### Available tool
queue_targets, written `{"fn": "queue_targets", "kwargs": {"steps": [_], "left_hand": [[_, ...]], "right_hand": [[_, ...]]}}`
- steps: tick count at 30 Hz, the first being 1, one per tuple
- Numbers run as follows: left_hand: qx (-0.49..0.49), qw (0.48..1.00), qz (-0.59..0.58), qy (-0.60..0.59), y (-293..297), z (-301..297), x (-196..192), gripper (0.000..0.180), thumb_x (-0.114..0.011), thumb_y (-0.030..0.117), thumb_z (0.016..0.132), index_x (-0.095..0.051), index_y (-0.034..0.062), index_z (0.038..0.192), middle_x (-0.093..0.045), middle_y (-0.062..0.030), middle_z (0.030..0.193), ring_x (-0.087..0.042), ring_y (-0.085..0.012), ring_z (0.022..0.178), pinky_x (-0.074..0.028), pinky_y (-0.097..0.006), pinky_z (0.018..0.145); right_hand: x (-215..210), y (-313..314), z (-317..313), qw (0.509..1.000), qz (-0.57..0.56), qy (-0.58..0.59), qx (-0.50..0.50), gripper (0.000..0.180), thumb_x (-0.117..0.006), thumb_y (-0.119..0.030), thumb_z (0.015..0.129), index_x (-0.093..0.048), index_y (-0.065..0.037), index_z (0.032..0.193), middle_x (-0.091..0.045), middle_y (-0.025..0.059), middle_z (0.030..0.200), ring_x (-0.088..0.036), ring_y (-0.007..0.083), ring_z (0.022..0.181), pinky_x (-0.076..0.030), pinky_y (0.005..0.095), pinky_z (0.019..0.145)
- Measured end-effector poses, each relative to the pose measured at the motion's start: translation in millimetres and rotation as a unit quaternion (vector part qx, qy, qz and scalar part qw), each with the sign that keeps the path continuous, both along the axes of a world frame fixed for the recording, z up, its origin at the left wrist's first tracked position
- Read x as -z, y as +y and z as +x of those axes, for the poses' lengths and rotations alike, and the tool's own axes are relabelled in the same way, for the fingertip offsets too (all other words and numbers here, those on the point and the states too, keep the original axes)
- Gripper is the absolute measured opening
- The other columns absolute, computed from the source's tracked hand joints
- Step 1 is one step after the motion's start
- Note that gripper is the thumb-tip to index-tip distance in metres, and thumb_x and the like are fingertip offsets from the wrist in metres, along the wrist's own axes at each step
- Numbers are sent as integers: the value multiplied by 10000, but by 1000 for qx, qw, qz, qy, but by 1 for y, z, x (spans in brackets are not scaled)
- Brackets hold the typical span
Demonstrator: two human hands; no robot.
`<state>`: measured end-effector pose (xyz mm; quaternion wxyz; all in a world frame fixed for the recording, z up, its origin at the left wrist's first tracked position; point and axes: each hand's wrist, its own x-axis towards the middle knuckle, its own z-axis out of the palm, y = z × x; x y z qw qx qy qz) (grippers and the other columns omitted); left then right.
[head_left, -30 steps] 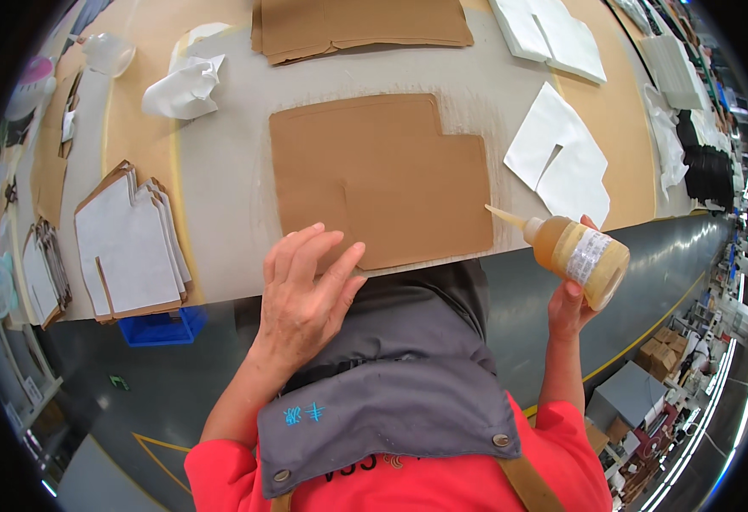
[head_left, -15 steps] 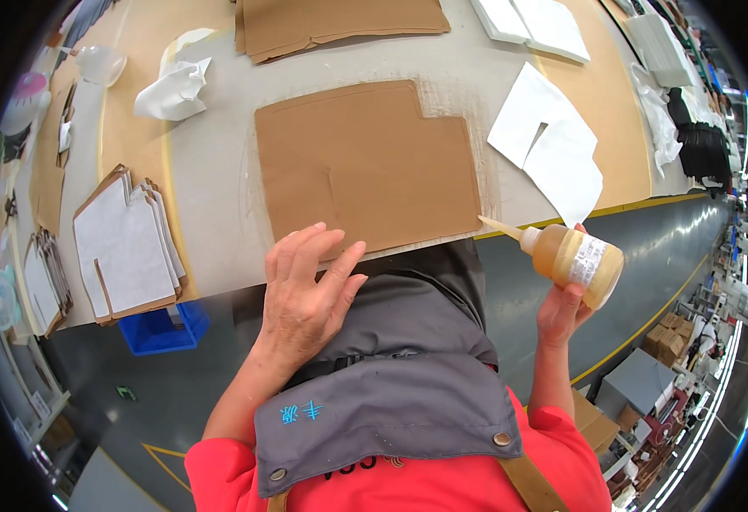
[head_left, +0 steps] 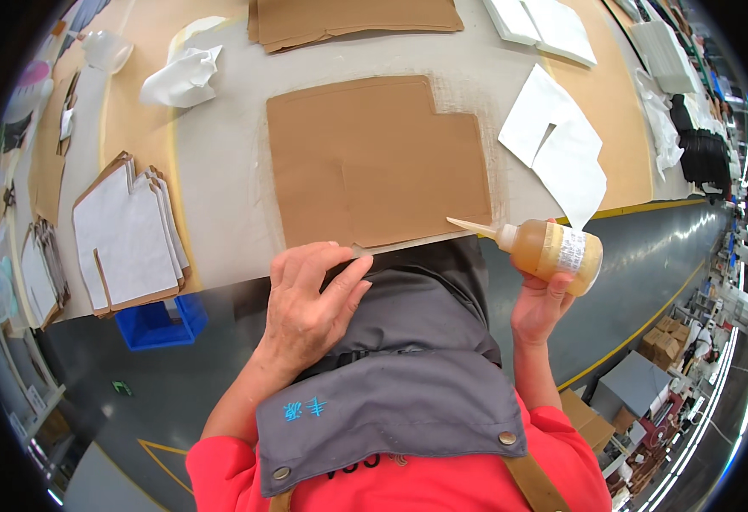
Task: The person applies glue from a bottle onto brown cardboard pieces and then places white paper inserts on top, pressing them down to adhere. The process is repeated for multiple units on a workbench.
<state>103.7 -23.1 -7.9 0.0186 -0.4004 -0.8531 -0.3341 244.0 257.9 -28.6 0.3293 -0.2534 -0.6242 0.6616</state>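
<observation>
A brown cut cardboard sheet (head_left: pixel 374 162) lies flat near the table's front edge. My right hand (head_left: pixel 540 307) holds a bottle of yellowish glue (head_left: pixel 553 250) on its side, its long nozzle pointing left at the sheet's lower right corner. My left hand (head_left: pixel 310 299) hovers at the table edge just below the sheet's front edge, fingers apart and holding nothing, fingertips close to the cardboard. I wear a grey apron (head_left: pixel 400 384) over a red top.
A stack of white-faced cut sheets (head_left: pixel 131 235) lies at the left, more brown cardboard (head_left: pixel 348 21) at the back, white cut pieces (head_left: pixel 562 154) at the right, crumpled white paper (head_left: pixel 182 77) at the back left. A blue bin (head_left: pixel 161 320) sits under the table.
The glue bottle's nozzle has come in closer to the sheet's lower right corner. My left hand has slid slightly down toward the table edge.
</observation>
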Motion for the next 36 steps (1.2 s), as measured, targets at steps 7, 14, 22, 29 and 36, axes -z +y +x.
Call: {"fn": "queue_targets", "kwargs": {"steps": [7, 14, 22, 29, 36], "left_hand": [[-11, 1000, 18, -21, -12, 5, 1, 299, -790, 94, 834, -744, 94, 1129, -644, -35, 1075, -612, -232, 1005, -427, -372, 886], [-23, 999, 19, -26, -21, 8, 3, 301, -791, 93, 829, -742, 89, 1125, -641, -39, 1065, -610, -237, 997, -430, -378, 882], [-32, 999, 18, -17, -16, 7, 1, 335, -808, 41, 756, -751, 78, 1084, -646, -49, 1014, -625, -247, 953, -436, -386, 863], [-44, 998, 40, -8, -14, 5, 3, 307, -804, 63, 777, -750, 93, 1077, -649, -32, 1034, -624, -228, 974, -441, -378, 861], [-40, 997, 65, -29, -21, 2, 5, 314, -780, 83, 801, -721, 93, 1109, -631, -18, 1043, -612, -204, 1007, -445, -369, 876]], "right_hand": [[-3, -27, -13, 998, -54, -11, -38, 869, -698, -540, 928, -304, -85, 1555, -443, 201, 1537, -487, 322, 1386, -492, 485, 1071], [2, -46, -26, 995, -24, -14, -91, 888, -683, -575, 922, -295, -90, 1558, -438, 204, 1546, -528, 314, 1354, -512, 472, 1063], [-29, -52, -50, 929, -342, 1, -144, 842, -685, -553, 919, -349, -108, 1551, -440, 176, 1553, -468, 339, 1412, -560, 439, 1013], [-48, -5, -80, 933, -315, 118, -126, 792, -637, -567, 938, -392, -105, 1532, -435, 168, 1556, -487, 352, 1393, -597, 403, 979], [-35, -36, -119, 985, 75, 29, -151, 1100, -783, -668, 745, -271, -115, 1546, -461, 202, 1517, -501, 373, 1370, -496, 509, 1081]]}}
